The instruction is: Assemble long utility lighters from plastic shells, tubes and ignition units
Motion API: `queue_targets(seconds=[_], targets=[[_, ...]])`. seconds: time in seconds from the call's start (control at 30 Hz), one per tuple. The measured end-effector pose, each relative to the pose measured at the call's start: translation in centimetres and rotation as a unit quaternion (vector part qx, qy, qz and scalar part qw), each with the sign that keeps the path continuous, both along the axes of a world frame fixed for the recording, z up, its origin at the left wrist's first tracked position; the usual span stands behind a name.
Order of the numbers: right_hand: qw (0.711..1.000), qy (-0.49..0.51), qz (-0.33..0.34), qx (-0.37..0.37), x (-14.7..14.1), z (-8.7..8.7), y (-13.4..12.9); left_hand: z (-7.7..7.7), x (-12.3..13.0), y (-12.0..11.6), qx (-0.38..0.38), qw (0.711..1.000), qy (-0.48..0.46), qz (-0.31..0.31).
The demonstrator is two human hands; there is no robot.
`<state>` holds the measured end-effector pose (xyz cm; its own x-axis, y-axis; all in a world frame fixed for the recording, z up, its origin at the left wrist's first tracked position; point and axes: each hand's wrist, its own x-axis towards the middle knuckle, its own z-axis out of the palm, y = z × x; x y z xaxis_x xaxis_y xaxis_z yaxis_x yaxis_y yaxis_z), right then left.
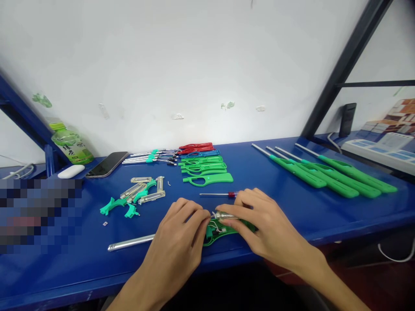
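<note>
A long-nosed lighter with an opened green handle shell [223, 232] lies near the front edge, its silver tube [131, 242] pointing left. My left hand [181, 235] is closed over the lighter where tube and handle meet, the fingertips at the tank's end. Between thumb and fingers of my right hand [262, 220] is a clear fuel tank [225, 215], held just above the open shell. White wires [214, 224] and a dark part show inside the shell. My palms hide much of the lighter. Just behind the hands lies a red-handled screwdriver [215, 194].
Loose clear tanks [152, 197] and teal trigger pieces [131, 211] lie at left. Behind are silver tubes [139, 161] with wires and red, blue and green handle shells [209, 178]. Several assembled green lighters [350, 172] lie right. A phone [108, 164] and bottle [71, 144] stand back left.
</note>
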<state>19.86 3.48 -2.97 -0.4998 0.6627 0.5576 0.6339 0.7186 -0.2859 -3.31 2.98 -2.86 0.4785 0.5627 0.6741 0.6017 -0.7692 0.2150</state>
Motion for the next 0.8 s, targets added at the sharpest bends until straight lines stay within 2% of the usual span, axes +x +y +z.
queue_targets(seconds=[0.8], targets=[[1.0, 0.01, 0.001, -0.009, -0.05, 0.03, -0.16, -0.17, -0.11, 0.08, 0.018, 1.0, 0.014, -0.005]])
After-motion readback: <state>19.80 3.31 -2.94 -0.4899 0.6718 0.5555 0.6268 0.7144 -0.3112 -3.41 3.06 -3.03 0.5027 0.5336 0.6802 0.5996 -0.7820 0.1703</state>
